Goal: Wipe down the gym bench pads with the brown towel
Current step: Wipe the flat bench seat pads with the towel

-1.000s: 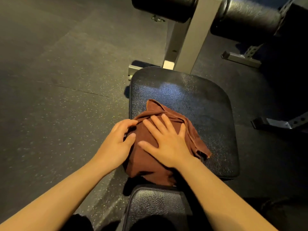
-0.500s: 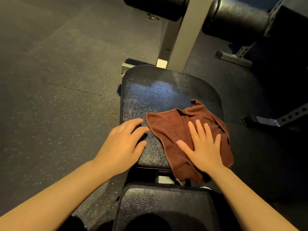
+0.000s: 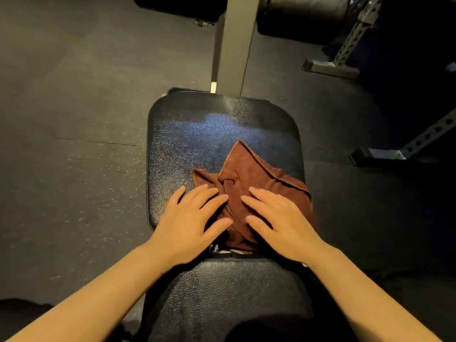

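Observation:
A crumpled brown towel (image 3: pixel 249 178) lies on the near right part of the black seat pad (image 3: pixel 197 139). My left hand (image 3: pixel 190 218) lies flat with straight fingers, its fingertips on the towel's left edge and its palm on the pad's near edge. My right hand (image 3: pixel 278 218) presses flat on the towel's near right part, fingers spread. A second black pad (image 3: pixel 229 292) starts just below my wrists, across a narrow gap.
A grey metal upright (image 3: pixel 232 45) rises behind the seat pad, with black roller pads (image 3: pixel 303 11) at the top. Perforated steel rack feet (image 3: pixel 330 67) stand on the dark speckled rubber floor (image 3: pixel 74 119) to the right.
The towel has been bunched up and slid back toward the middle of the pad's near edge. My left hand has come onto its left edge, and both hands now lie side by side.

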`<state>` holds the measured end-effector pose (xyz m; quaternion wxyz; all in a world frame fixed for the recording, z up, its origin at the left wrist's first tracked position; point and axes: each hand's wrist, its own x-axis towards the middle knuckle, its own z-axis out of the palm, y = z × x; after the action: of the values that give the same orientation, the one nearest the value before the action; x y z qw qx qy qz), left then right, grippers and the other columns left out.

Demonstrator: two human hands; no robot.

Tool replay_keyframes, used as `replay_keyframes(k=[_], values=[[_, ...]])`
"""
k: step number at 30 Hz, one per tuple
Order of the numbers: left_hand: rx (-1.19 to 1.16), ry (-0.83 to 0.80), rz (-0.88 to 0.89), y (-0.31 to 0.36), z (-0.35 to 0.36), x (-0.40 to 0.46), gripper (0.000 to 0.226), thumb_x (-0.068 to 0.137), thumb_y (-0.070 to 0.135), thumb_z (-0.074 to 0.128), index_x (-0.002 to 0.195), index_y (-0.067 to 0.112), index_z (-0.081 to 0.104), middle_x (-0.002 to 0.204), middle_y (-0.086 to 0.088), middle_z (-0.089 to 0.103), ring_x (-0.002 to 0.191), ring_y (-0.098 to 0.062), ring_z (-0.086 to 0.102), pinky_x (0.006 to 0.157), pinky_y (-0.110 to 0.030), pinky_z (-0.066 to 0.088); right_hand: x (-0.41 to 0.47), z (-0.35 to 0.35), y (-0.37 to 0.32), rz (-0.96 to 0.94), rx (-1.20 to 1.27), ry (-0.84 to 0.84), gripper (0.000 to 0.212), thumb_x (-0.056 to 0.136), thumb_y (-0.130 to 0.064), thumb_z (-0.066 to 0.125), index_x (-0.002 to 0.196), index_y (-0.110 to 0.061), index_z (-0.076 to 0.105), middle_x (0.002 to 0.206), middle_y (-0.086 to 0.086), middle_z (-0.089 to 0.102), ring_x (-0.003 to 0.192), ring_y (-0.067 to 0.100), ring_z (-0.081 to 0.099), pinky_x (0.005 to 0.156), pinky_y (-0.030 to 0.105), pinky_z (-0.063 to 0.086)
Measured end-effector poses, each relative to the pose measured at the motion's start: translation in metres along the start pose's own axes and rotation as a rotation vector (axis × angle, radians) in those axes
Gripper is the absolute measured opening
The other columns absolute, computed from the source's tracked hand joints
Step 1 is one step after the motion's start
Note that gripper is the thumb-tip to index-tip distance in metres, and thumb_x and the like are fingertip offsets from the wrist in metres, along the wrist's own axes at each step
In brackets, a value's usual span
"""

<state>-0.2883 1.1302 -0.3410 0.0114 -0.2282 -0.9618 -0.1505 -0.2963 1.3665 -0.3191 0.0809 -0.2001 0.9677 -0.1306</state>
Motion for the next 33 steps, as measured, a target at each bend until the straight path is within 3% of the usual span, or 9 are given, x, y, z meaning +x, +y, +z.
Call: replay_keyframes(k=[6, 9, 14, 17, 20, 23, 27, 30, 33], values=[[0.151, 0.082, -0.045, 0.021, 0.023, -0.01, 0.055, 0.082, 0.049, 0.049, 0.123, 0.017, 0.067, 0.129, -0.011, 0.065, 0.121, -0.034, 0.06, 0.104, -0.052, 0.031, -0.013, -0.001, 0.03, 0.077, -0.1, 0.239, 0.034, 0.089, -0.028, 0.061, 0.116, -0.01, 0.069, 0.114, 0.016, 0.066, 0.102, 0.04, 0.063, 0.087, 0.049, 0.054], [0.126, 0.216, 0.002, 0.028, 0.019, -0.018, 0.041, 0.079, 0.029, 0.047, 0.104, 0.015, 0.076, 0.114, -0.008, 0.072, 0.104, -0.029, 0.07, 0.1, -0.046, 0.035, -0.016, -0.009, 0.025, -0.023, -0.222, 0.24, 0.021, 0.073, -0.009, 0.079, 0.089, -0.009, 0.066, 0.081, 0.012, 0.06, 0.071, 0.038, 0.06, 0.06, 0.046, 0.053], [0.046, 0.378, -0.051, -0.001, -0.012, -0.044, 0.042, 0.076, 0.014, 0.048, 0.107, 0.014, 0.076, 0.109, -0.004, 0.074, 0.096, -0.021, 0.071, 0.096, -0.04, 0.048, -0.037, -0.02, 0.017, 0.019, -0.106, 0.074, 0.042, 0.095, -0.025, 0.06, 0.136, -0.022, 0.051, 0.113, 0.006, 0.058, 0.108, 0.031, 0.054, 0.091, 0.042, 0.042], [0.098, 0.4, -0.088, -0.004, -0.023, -0.07, 0.04, 0.08, 0.016, 0.044, 0.103, 0.014, 0.078, 0.102, -0.002, 0.076, 0.093, -0.017, 0.068, 0.095, -0.038, 0.048, -0.057, -0.009, 0.002, -0.051, -0.152, 0.048, 0.021, 0.082, -0.022, 0.076, 0.1, -0.018, 0.067, 0.092, 0.004, 0.06, 0.088, 0.031, 0.06, 0.075, 0.042, 0.045], [0.141, 0.309, -0.12, 0.005, -0.024, -0.095, 0.038, 0.079, 0.02, 0.045, 0.095, 0.013, 0.079, 0.096, -0.004, 0.076, 0.082, -0.023, 0.073, 0.092, -0.037, 0.05, -0.075, 0.008, -0.004, -0.115, -0.206, 0.162, 0.035, 0.057, -0.013, 0.089, 0.073, -0.015, 0.058, 0.076, 0.004, 0.053, 0.065, 0.029, 0.054, 0.055, 0.038, 0.04], [0.154, 0.141, -0.158, 0.017, -0.021, -0.117, 0.038, 0.073, 0.022, 0.046, 0.092, 0.013, 0.077, 0.093, -0.002, 0.075, 0.08, -0.025, 0.071, 0.084, -0.037, 0.047, -0.088, 0.009, -0.009, -0.171, -0.242, 0.238, 0.032, 0.055, -0.007, 0.082, 0.073, -0.014, 0.056, 0.083, 0.007, 0.056, 0.071, 0.031, 0.054, 0.059, 0.038, 0.036], [0.166, -0.04, -0.226, 0.034, -0.022, -0.138, 0.036, 0.068, 0.024, 0.043, 0.087, 0.013, 0.071, 0.095, -0.001, 0.069, 0.086, -0.032, 0.067, 0.077, -0.04, 0.048, -0.111, 0.02, -0.016, -0.211, -0.335, 0.106, 0.038, 0.042, -0.021, 0.086, 0.066, -0.02, 0.057, 0.07, 0.003, 0.052, 0.062, 0.027, 0.051, 0.06, 0.038, 0.031], [0.11, 0.039, -0.219, 0.054, -0.022, -0.138, 0.04, 0.072, 0.035, 0.05, 0.099, 0.017, 0.073, 0.116, -0.003, 0.065, 0.107, -0.027, 0.062, 0.089, -0.04, 0.047, -0.108, 0.017, -0.02, -0.209, -0.273, 0.232, 0.029, 0.066, -0.046, 0.073, 0.07, -0.019, 0.062, 0.073, 0.002, 0.055, 0.064, 0.027, 0.053, 0.065, 0.039, 0.026], [0.081, 0.104, -0.142, 0.073, -0.006, -0.104, 0.042, 0.085, 0.042, 0.052, 0.112, 0.017, 0.071, 0.118, -0.003, 0.065, 0.107, -0.026, 0.06, 0.089, -0.041, 0.048, -0.085, 0.024, -0.028, -0.15, -0.135, 0.213, 0.039, 0.089, -0.05, 0.044, 0.099, -0.021, 0.067, 0.09, -0.001, 0.062, 0.082, 0.027, 0.06, 0.072, 0.04, 0.038]])
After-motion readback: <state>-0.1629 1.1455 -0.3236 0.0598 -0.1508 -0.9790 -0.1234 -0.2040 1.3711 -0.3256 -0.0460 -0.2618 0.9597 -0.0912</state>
